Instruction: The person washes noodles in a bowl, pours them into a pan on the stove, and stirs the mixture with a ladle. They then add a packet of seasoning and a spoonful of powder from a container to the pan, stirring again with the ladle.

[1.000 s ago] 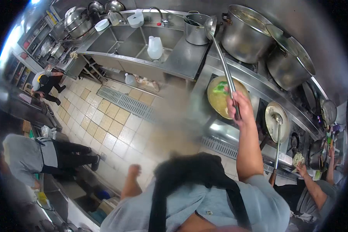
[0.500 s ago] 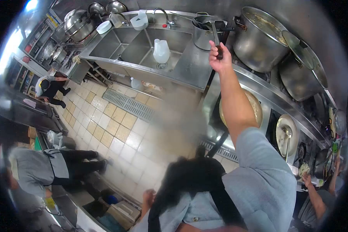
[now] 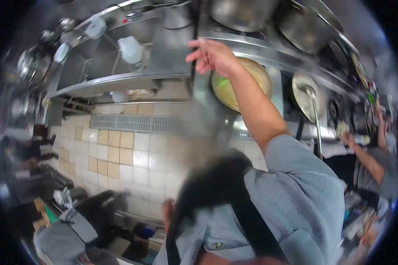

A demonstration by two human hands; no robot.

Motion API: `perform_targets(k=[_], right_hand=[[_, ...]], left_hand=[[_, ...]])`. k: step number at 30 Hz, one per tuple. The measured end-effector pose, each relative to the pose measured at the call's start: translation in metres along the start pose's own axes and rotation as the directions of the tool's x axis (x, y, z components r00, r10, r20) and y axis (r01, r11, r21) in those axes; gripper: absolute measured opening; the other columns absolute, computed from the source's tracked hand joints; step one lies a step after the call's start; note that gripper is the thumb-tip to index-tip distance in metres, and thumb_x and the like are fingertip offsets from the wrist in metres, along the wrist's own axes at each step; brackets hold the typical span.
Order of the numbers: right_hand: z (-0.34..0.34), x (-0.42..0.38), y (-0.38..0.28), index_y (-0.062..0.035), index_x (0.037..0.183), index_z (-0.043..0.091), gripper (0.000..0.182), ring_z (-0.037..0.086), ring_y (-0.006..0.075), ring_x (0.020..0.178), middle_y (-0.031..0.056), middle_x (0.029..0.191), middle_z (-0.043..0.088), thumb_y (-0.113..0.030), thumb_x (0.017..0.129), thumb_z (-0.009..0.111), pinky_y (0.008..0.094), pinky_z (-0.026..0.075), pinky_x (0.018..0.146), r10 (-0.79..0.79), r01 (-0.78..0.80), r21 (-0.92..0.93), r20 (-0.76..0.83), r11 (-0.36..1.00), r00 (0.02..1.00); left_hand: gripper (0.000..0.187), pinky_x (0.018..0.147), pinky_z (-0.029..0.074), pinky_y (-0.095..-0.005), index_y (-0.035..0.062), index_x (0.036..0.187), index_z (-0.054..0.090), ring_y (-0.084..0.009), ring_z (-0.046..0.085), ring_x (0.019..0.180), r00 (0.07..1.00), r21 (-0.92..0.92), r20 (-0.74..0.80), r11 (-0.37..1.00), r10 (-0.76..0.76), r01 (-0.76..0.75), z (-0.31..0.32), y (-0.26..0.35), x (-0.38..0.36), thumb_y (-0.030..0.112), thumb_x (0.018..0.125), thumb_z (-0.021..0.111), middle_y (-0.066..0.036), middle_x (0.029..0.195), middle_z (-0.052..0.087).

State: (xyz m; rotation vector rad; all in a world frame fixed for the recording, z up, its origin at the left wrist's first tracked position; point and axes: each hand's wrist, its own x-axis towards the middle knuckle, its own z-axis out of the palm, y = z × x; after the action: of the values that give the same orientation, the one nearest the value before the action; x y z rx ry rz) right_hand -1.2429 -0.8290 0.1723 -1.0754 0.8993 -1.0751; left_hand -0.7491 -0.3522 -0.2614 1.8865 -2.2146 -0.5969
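Observation:
My right hand (image 3: 213, 57) is stretched forward over the left edge of the stove, its fingers apart and nothing in them. Just beneath my forearm lies a wide round pan (image 3: 255, 70) with yellowish contents and a bright green patch on its left side. To the right, a metal ladle (image 3: 314, 106) rests in a second pale wok (image 3: 298, 81). My left hand (image 3: 167, 207) hangs low by my body, partly hidden by the dark apron strap, and its fingers are blurred.
Large steel pots (image 3: 243, 15) stand behind the pans. At the left is a steel sink (image 3: 86, 81) holding a white plastic jug (image 3: 130, 49). A person in grey (image 3: 59, 236) stands lower left, and another person's arm (image 3: 369, 163) reaches in at right. A drain grate (image 3: 137, 123) crosses the tiled floor.
My right hand has let go of the dark-handled utensil at the metal pot and drawn back, fingers opening. The view has turned, so sink and stove sit higher and further left.

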Motion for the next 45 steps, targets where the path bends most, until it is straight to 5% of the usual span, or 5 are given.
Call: perform_targets(k=[11,22,30,40,45], right_hand=[[-0.106,-0.353,0.0,0.0006,0.127,0.053,0.043,0.06,0.0114,0.077,0.0074,0.098,0.067,-0.02,0.091,0.061,0.0244,0.049,0.068,-0.225,-0.504,-0.539,-0.801,0.675,0.555],[-0.189,-0.473,0.072,-0.0044,0.13,0.05,0.061,0.05,0.0402,0.118,0.0276,0.126,0.052,-0.021,0.075,0.072,0.0422,0.042,0.099,-0.179,-0.918,-0.392,-0.909,0.056,0.377],[-0.232,-0.508,0.076,0.0055,0.128,0.05,0.045,0.06,0.0301,0.109,0.0232,0.113,0.063,-0.007,0.085,0.058,0.0341,0.044,0.094,-0.068,-0.606,-0.415,-0.857,0.679,0.511],[-0.264,-0.475,0.066,0.0014,0.136,0.04,0.051,0.048,0.0103,0.054,0.0041,0.07,0.052,-0.004,0.087,0.051,0.0274,0.043,0.043,0.283,-0.275,0.12,-0.667,0.954,0.69],[-0.255,-0.478,0.03,0.0037,0.138,0.028,0.059,0.045,0.009,0.055,0.0038,0.077,0.053,-0.009,0.087,0.055,0.0234,0.036,0.041,0.431,-0.129,0.575,-0.428,0.808,0.794]], left_hand=[[0.019,0.044,0.045,-0.0295,0.0085,0.105,0.059,-0.0187,0.058,0.061,0.488,-0.525,0.745,0.052,-0.455,0.85,-0.054,0.019,0.145,0.023,0.095,0.05,-0.008,0.089,0.063],[0.028,0.054,0.046,-0.0308,0.0104,0.113,0.058,-0.0178,0.06,0.07,0.689,-0.594,0.6,0.35,-0.406,0.724,-0.055,0.136,0.225,0.023,0.089,0.051,-0.007,0.094,0.063],[0.02,0.059,0.048,-0.0387,0.011,0.103,0.061,-0.0237,0.061,0.069,0.506,-0.48,0.741,0.179,-0.442,0.859,0.04,0.208,0.141,0.018,0.085,0.057,-0.006,0.087,0.064],[0.025,0.068,0.05,-0.0449,0.0082,0.081,0.063,-0.0358,0.062,0.083,0.809,-0.424,0.57,0.894,0.142,0.142,0.053,0.275,0.096,0.033,0.08,0.059,-0.016,0.087,0.064],[0.031,0.063,0.049,-0.0361,0.0081,0.115,0.058,-0.019,0.06,0.074,0.524,-0.403,0.663,0.335,-0.535,0.852,0.021,0.302,0.124,0.023,0.089,0.053,-0.006,0.097,0.064]])
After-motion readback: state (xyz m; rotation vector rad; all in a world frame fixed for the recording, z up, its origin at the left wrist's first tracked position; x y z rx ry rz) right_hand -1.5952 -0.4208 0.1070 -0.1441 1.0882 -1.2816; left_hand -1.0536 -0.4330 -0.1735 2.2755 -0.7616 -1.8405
